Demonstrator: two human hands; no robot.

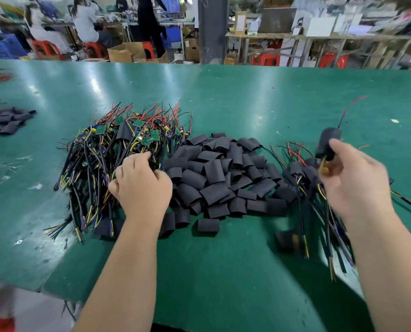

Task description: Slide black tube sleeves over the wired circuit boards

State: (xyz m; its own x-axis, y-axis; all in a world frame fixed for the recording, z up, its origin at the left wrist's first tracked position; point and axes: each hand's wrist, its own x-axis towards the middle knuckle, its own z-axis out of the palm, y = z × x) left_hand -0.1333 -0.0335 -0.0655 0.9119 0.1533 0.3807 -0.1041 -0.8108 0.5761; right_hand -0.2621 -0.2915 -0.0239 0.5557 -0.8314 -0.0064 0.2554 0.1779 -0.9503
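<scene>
- Black sleeves [214,178] lie heaped on the green table [247,97].
- Right hand [353,180] pinches a sleeved board [329,142].
- Left hand [142,185] is curled among the wired boards [118,144]; its grip is unclear.

Glossy green table top [247,92], scuffed, light-streaked at ten o'clock. Matt black tube sleeves [214,178], centre. Plastic-coated wires [89,164] at nine o'clock; brown cardboard boxes [125,52] at twelve.

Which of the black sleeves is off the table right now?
The sleeve pinched in the right hand, with red wires trailing from its far end; the others lie on the table.
</scene>
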